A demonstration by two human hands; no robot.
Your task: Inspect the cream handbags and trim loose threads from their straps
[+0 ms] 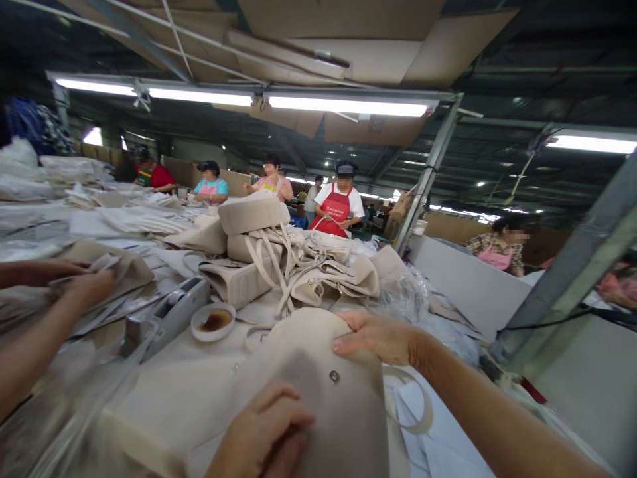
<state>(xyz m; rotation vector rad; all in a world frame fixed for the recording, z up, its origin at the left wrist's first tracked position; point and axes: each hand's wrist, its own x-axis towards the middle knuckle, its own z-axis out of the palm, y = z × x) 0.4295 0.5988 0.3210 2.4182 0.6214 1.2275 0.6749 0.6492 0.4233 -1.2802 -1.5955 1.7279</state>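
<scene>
Step in hand, by my reading: you are handling one beige handbag (pixel 318 392) at the near edge of the tabletop (pixel 199 372), flap side up, its round metal snap (pixel 334 376) showing.

Your right hand (pixel 378 338) lies flat and open over the bag's far rim, fingers spread, pressing rather than gripping. Your left hand (pixel 263 431) sits curled on the bag's near face, fingers bent under; whether it pinches material, you cannot tell from this view.

Next move, as a judgement: it calls for keeping the bag steady with one hand while the other works the flap, minding the loose strap (pixel 413 408) at the right.

A co-worker's hands (pixel 74 282) work at the left edge. A small dish (pixel 213 322) and a heap of bags (pixel 279 259) lie beyond.
</scene>
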